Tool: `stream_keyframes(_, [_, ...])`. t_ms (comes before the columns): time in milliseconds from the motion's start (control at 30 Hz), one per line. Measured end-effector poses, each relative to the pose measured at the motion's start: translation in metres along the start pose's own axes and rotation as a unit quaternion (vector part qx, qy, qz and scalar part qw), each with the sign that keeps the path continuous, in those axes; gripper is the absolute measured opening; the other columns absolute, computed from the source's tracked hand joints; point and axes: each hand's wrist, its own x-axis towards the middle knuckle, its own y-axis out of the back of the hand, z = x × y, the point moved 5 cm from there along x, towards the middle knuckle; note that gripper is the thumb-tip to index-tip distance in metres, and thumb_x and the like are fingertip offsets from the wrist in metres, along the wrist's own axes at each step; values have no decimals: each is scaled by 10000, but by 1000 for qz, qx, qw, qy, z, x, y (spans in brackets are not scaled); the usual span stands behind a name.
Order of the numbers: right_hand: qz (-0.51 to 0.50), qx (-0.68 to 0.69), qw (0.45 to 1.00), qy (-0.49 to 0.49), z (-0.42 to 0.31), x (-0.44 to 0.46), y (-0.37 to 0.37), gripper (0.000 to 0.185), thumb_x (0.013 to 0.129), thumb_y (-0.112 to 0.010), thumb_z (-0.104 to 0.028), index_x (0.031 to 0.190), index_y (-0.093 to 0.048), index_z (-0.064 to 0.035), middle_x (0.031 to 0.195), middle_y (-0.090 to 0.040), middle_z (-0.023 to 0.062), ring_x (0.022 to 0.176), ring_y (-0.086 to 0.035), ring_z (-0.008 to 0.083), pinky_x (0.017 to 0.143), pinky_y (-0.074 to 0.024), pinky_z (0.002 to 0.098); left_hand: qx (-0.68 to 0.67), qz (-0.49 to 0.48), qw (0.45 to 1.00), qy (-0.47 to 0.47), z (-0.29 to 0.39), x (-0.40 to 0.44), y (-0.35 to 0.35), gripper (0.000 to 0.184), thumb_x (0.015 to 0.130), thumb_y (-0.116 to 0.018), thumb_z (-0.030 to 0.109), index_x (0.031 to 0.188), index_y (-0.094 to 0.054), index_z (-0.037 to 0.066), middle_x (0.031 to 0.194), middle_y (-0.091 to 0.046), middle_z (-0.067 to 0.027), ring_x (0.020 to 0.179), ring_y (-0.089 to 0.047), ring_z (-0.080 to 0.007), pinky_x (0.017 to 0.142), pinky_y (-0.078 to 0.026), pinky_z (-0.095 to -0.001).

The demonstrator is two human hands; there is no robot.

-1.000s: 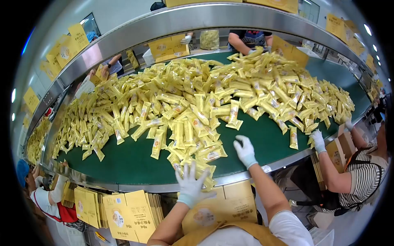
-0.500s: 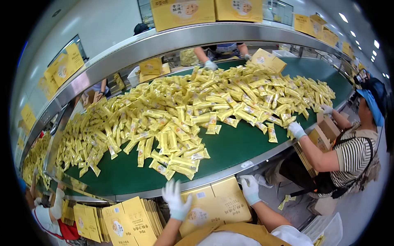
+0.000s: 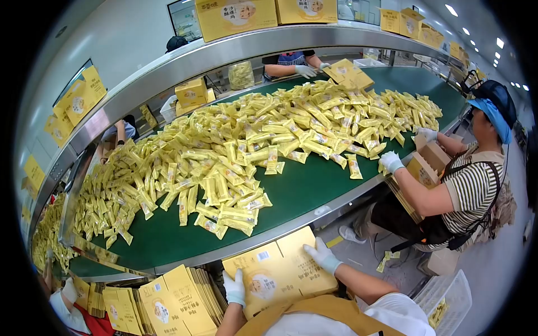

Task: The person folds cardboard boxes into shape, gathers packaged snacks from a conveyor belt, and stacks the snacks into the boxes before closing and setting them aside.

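Both my hands wear pale gloves and hold a flat yellow carton [image 3: 280, 271] against my front, below the belt edge. My left hand [image 3: 234, 287] grips its left side, thumb and fingers round the edge. At the upper right edge, my right hand [image 3: 323, 256] has its fingers over the carton. Beyond it, a big heap of yellow wrapped bars [image 3: 246, 151] lies on the green belt [image 3: 302, 193]. To the left of my hands stands a row of folded yellow cartons [image 3: 176, 302].
A co-worker in a striped shirt [image 3: 473, 187] holds an open box [image 3: 428, 162] at the right. Another co-worker's gloved hand [image 3: 305, 71] is across the belt. A white basket [image 3: 448, 299] is at lower right. A metal rail [image 3: 235, 51] runs above the belt.
My hands have drawn back from the bars to the flat carton and now hold it by its sides. The view has turned right, bringing the striped-shirt co-worker and the white basket further in.
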Motion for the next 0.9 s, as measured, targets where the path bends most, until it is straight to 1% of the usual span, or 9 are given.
stream_keyframes(133, [118,151,978,79,-41,-46,28,535,982,-570,-440,1245,-509,22,1172,-601,164,1117,-558,246,995,-427,360,-304,35,946,-107,29,-23,25,498,1023,-520,306,1343,-469,-72,1254,-620,-182,1112,-609,-225,956,-490,-372])
stream_keyframes(200, [145,293,941,85,-48,-59,42,491,1002,-556,-398,1264,-508,14,1121,-602,124,1046,-552,217,951,-440,352,-436,-66,895,-61,47,-24,42,496,1042,-442,369,1307,-490,-48,1260,-615,-180,1100,-611,-226,972,-478,-368])
stream_keyframes(233, [174,226,949,136,-57,-63,61,427,1023,-521,-361,1233,-517,12,1110,-559,66,1035,-504,156,941,-428,317,-439,-21,897,-48,99,-55,55,592,1051,-359,479,1251,-540,-48,1221,-635,-191,1110,-615,-282,1011,-456,-392])
stream_keyframes(333, [205,297,897,256,-79,-66,91,387,1053,-420,-307,1254,-505,12,1171,-555,97,1087,-505,179,1001,-399,330,-468,-266,841,-63,122,-79,61,717,1042,-294,583,1197,-588,-52,1215,-654,-213,1155,-604,-350,1047,-432,-426])
stream_keyframes(467, [233,237,919,211,-91,-57,107,518,1069,-399,-324,1425,-413,52,1372,-523,161,1275,-479,241,1096,-357,362,-207,-472,806,-292,156,-114,41,777,1045,-259,592,1190,-655,-61,1323,-604,-282,1254,-558,-412,1132,-348,-474])
stream_keyframes(567, [219,243,924,196,-101,-61,107,578,1078,-388,-336,1495,-344,63,1447,-484,181,1341,-447,252,1123,-339,360,-181,-546,727,-375,173,-124,28,621,1052,-331,487,1155,-711,7,1343,-598,-268,1267,-552,-438,1114,-382,-499])
stream_keyframes(733, [181,252,937,157,-125,-79,109,463,1076,-392,-267,1392,-454,66,1334,-569,137,1173,-565,201,1023,-438,328,-85,-493,671,-547,201,-118,33,431,999,-412,296,1164,-730,56,1335,-610,-237,1215,-594,-408,1074,-424,-487])
stream_keyframes(767, [154,239,953,104,-132,-79,115,379,1025,-502,-198,1301,-485,61,1247,-605,123,1105,-592,182,972,-473,315,-63,-465,653,-595,206,-119,36,410,985,-421,265,1156,-736,67,1324,-621,-228,1199,-610,-393,1061,-439,-479])
stream_keyframes(900, [118,154,981,21,-112,-69,114,437,877,-627,-18,1284,-477,34,1212,-620,117,1114,-597,166,979,-483,329,-29,-402,620,-673,212,-121,42,380,946,-462,247,1137,-744,77,1263,-661,-199,1119,-661,-336,984,-496,-454])
